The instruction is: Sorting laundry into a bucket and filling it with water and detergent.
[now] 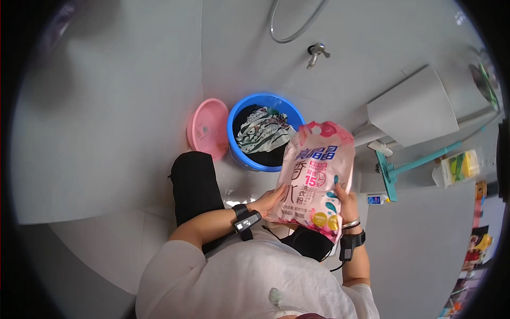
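Between both hands is a large pink bag of laundry powder [318, 171], its printed front facing up at me. My left hand [271, 202] grips its lower left side. On the opposite side my right hand [347, 203] holds the edge, thumb on the front. The bag's top end overlaps the rim of a blue plastic bucket [235, 147]. Inside the bucket lie a white patterned cloth [263, 129] and dark fabric [265, 158]. A pink plastic basin [208, 129] leans beside the bucket on its left.
A metal tap [317, 52] and a shower hose [293, 39] are on the wall ahead. To the right are a white toilet cistern [412, 107], a teal squeegee [418, 163], a small cleaner bottle [376, 199] and a pack of tissue [458, 167]. The floor [243, 191] looks wet.
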Demonstrator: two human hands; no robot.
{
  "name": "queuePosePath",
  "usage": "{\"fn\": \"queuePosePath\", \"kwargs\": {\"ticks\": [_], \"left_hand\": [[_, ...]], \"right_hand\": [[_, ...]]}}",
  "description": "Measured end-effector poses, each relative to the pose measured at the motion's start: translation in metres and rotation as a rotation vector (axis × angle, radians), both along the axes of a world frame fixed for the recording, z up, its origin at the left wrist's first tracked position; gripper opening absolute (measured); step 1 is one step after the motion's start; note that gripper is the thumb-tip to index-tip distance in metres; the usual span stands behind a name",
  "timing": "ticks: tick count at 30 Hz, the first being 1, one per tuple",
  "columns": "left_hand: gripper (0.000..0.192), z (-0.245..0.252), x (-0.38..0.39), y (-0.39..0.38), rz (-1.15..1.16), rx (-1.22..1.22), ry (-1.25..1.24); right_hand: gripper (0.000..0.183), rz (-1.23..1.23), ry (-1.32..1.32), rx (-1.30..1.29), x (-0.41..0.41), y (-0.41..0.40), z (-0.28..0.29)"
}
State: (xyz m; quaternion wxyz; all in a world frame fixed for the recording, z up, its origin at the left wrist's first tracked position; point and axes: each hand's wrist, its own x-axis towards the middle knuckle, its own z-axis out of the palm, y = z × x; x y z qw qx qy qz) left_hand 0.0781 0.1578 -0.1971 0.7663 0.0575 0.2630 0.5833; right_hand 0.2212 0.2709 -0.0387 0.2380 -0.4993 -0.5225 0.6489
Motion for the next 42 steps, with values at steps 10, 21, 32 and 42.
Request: {"fn": "queuePosePath", "kwargs": {"ticks": [10, 21, 32, 42], "left_hand": [[0.063, 0.0, 0.011, 0.014, 0.245, -0.162, 0.116], [0.059, -0.012, 0.013, 0.03, 0.343, -0.19, 0.133], [0.049, -0.009, 0.005, 0.024, 0.046, -0.209, 0.232], [0.049, 0.022, -0.033, 0.033, 0.204, -0.026, -0.167]], "right_hand": [[0.02, 0.245, -0.179, 0.297, -0.032, 0.0, 0.024], [0.024, 0.265, -0.299, 0.347, -0.056, 0.006, 0.027], [0.025, 0.266, -0.337, 0.342, -0.051, 0.003, 0.028], [0.021, 0.162, -0.25, 0.275, -0.049, -0.008, 0.041]]}}
